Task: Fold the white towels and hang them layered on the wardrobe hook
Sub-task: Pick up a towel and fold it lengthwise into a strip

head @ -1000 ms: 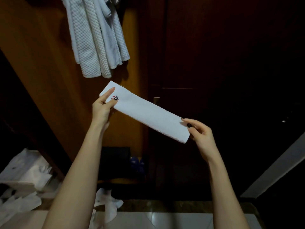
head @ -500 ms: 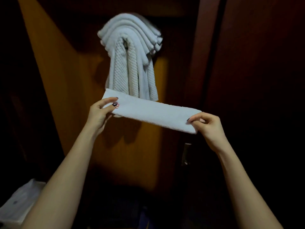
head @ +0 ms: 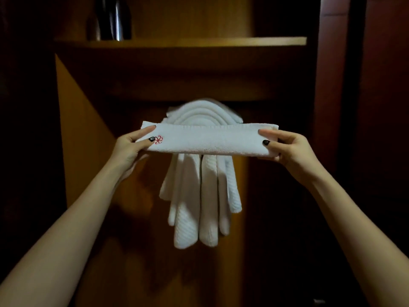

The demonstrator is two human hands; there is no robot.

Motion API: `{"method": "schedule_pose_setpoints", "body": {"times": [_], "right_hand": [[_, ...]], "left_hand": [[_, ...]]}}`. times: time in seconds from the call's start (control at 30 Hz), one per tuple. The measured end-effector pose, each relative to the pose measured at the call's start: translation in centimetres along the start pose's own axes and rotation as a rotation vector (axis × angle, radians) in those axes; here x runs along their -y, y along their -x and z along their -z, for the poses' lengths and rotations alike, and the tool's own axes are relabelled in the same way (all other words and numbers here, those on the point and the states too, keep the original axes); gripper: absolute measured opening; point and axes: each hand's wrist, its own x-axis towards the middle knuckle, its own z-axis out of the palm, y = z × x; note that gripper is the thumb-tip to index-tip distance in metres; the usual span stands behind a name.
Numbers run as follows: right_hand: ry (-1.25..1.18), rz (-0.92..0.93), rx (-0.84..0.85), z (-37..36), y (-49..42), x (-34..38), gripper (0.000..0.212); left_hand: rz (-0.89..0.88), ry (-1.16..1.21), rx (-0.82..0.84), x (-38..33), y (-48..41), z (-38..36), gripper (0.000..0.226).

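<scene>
I hold a white towel (head: 208,139) folded into a long narrow strip, level and stretched out at chest height. My left hand (head: 130,147) pinches its left end, beside a small red embroidered mark. My right hand (head: 287,149) pinches its right end. Right behind the strip, several white towels (head: 203,191) hang layered over one another inside the wardrobe, their ends dangling below it. The strip covers the middle of the hanging pile, and the hook itself is hidden.
A wooden shelf (head: 199,42) runs across above the hanging towels, with a dark shiny object (head: 112,18) standing on its left part. An orange-brown side panel (head: 77,120) bounds the left, and a dark wooden door frame (head: 327,107) stands at the right.
My view has swung upward and the strip has gone from tilted to level. Both hands have carried it up in front of the hanging towels, keeping their hold on its ends.
</scene>
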Motion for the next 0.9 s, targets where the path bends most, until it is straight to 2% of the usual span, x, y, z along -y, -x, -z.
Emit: {"method": "schedule_pose_setpoints", "body": {"times": [0.17,0.3,0.47,0.57,0.67,0.8,0.9], "right_hand": [[-0.066,0.024,-0.040,-1.8,-7.1,1.2,0.042],[-0.110,0.000,-0.096,-1.8,-12.7,1.3,0.041],[-0.312,-0.047,-0.117,-2.0,-18.9,-0.2,0.041],[-0.327,-0.078,-0.110,-1.9,-21.6,-0.4,0.024],[-0.314,-0.130,-0.125,-1.7,-22.7,-0.8,0.014],[-0.284,-0.236,-0.083,-1.2,-21.3,-3.1,0.015],[-0.248,-0.204,-0.074,-0.9,-20.0,-3.4,0.016]], "left_hand": [[-0.098,0.087,-0.015,-2.2,-6.9,0.0,0.041],[-0.103,0.206,-0.013,-2.3,-11.8,-1.3,0.041],[-0.069,0.367,-0.056,-1.4,-16.6,-3.1,0.041],[-0.037,0.395,-0.086,-1.1,-19.1,-3.8,0.035],[0.002,0.376,-0.078,-0.3,-19.9,-4.0,0.016],[0.027,0.420,-0.083,1.5,-19.0,-3.5,0.015],[0.045,0.424,-0.093,1.5,-18.1,-3.0,0.014]]}}
